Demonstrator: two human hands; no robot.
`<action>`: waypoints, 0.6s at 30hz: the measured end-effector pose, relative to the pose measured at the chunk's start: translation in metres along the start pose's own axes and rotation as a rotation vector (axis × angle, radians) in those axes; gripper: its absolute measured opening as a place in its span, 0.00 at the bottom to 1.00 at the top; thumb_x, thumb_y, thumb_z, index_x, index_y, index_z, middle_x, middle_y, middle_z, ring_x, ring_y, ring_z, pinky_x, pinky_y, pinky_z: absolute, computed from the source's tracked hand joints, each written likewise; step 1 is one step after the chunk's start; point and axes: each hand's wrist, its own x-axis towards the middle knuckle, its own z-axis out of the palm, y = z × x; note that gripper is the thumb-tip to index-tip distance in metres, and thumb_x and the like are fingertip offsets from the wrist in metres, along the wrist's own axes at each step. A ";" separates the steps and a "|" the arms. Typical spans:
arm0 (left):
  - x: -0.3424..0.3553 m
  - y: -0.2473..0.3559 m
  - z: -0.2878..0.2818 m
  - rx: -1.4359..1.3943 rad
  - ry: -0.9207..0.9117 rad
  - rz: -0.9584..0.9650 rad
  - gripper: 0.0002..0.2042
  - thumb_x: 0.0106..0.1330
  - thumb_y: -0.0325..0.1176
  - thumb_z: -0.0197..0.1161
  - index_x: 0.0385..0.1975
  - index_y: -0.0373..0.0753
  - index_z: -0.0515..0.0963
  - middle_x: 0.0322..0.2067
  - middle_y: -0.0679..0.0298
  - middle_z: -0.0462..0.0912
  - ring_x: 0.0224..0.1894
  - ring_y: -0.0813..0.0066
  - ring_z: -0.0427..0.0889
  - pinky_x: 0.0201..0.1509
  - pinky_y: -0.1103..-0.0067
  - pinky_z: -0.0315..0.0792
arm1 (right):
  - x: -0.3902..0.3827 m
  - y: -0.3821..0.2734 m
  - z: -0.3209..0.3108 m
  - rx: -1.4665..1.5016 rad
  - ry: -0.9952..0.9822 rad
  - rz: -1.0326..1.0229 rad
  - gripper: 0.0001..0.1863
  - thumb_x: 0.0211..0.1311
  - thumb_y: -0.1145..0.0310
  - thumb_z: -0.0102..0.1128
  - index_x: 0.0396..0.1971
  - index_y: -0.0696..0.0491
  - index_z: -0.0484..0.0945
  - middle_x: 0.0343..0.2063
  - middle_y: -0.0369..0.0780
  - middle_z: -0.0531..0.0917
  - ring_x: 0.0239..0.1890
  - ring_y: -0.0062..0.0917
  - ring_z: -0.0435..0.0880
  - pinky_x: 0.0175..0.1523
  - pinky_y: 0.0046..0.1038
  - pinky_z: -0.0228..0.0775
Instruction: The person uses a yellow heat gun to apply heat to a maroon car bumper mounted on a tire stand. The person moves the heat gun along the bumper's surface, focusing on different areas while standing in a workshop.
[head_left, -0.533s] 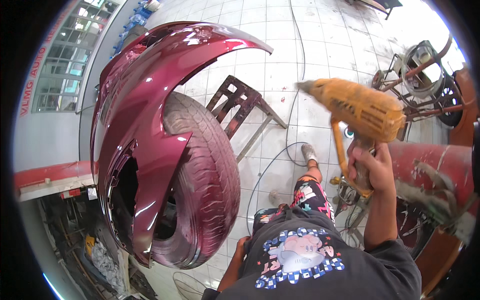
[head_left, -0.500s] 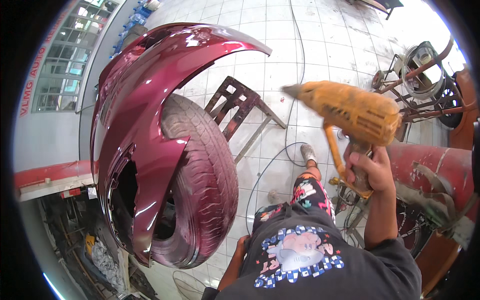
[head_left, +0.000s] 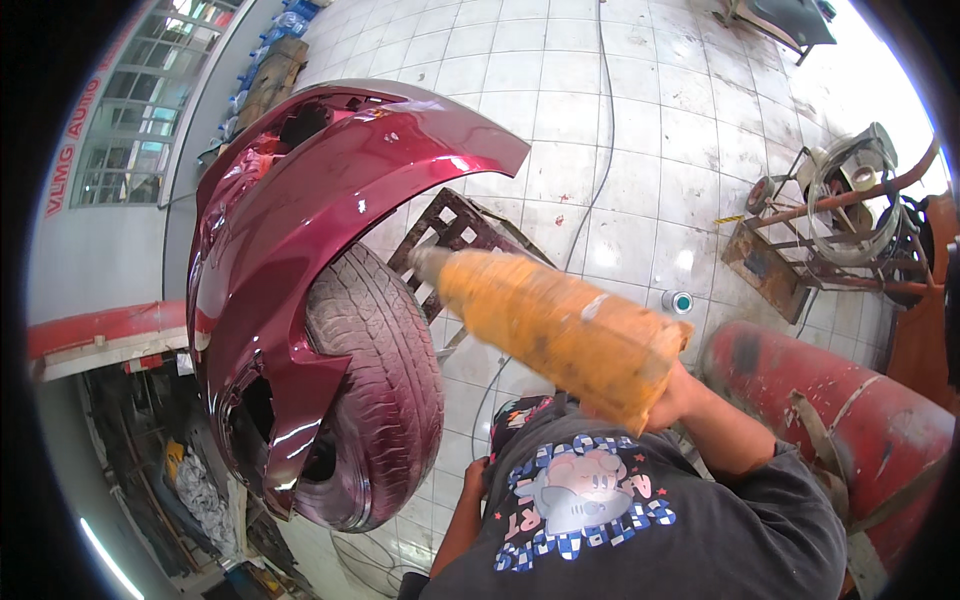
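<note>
My right hand [head_left: 682,395] is closed around the grip of a yellow heat gun [head_left: 555,330], though the gun's body covers most of my fingers. Its dark metal nozzle [head_left: 428,264] points left, in front of a dark stool [head_left: 470,222] and close to a glossy dark-red car bumper [head_left: 300,230]. A large dusty tyre [head_left: 375,370] with reddish overspray stands under and against the bumper. My left hand [head_left: 477,478] hangs by my hip beside the tyre; its fingers are too hidden to read.
On the right lie a red tank [head_left: 820,395] and a rusty trolley [head_left: 800,225] with coiled hose. A small can [head_left: 677,302] stands on the tiles, and a cable [head_left: 605,150] crosses them. Cluttered parts [head_left: 200,505] fill the lower left.
My right hand has swung the heat gun left and nearer to my body, bringing the nozzle closer to the bumper. The view has shifted, showing more of the red tank.
</note>
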 end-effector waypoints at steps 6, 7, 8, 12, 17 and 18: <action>0.012 0.020 0.011 -0.153 0.021 -0.015 0.18 0.60 0.47 0.66 0.36 0.36 0.83 0.34 0.45 0.85 0.39 0.48 0.86 0.41 0.65 0.76 | 0.009 -0.008 -0.011 0.286 0.344 0.469 0.13 0.58 0.79 0.60 0.44 0.58 0.74 0.25 0.36 0.79 0.20 0.17 0.77 0.24 0.23 0.69; 0.005 0.008 0.010 -0.071 0.019 -0.021 0.18 0.60 0.47 0.66 0.36 0.36 0.83 0.34 0.45 0.85 0.39 0.48 0.86 0.41 0.65 0.76 | 0.009 -0.007 -0.010 0.315 0.417 0.487 0.13 0.58 0.79 0.59 0.44 0.58 0.74 0.24 0.36 0.79 0.19 0.18 0.77 0.24 0.23 0.69; 0.014 0.029 0.011 -0.008 0.006 0.013 0.19 0.61 0.48 0.65 0.37 0.36 0.83 0.34 0.45 0.85 0.40 0.47 0.86 0.42 0.65 0.76 | 0.007 -0.002 -0.009 0.298 0.493 0.494 0.13 0.58 0.80 0.58 0.45 0.58 0.73 0.23 0.36 0.79 0.18 0.18 0.77 0.23 0.23 0.69; 0.011 0.038 0.017 -0.117 0.090 0.053 0.20 0.64 0.48 0.62 0.39 0.35 0.83 0.35 0.45 0.85 0.42 0.47 0.85 0.43 0.65 0.76 | 0.004 0.008 -0.008 0.256 0.620 0.570 0.21 0.61 0.78 0.57 0.54 0.62 0.66 0.24 0.41 0.76 0.18 0.26 0.78 0.24 0.27 0.71; 0.024 0.002 0.027 -0.280 0.036 0.038 0.16 0.66 0.43 0.59 0.41 0.36 0.84 0.37 0.46 0.85 0.43 0.48 0.85 0.46 0.65 0.76 | 0.013 -0.002 0.011 0.223 0.690 0.542 0.23 0.61 0.77 0.57 0.56 0.62 0.65 0.23 0.42 0.76 0.16 0.28 0.77 0.25 0.28 0.71; 0.025 0.001 0.028 -0.242 0.042 0.094 0.15 0.65 0.42 0.60 0.41 0.36 0.84 0.37 0.46 0.86 0.43 0.48 0.85 0.45 0.65 0.76 | 0.016 -0.006 0.017 0.230 0.672 0.517 0.23 0.61 0.76 0.56 0.56 0.62 0.65 0.23 0.43 0.76 0.16 0.28 0.77 0.25 0.28 0.71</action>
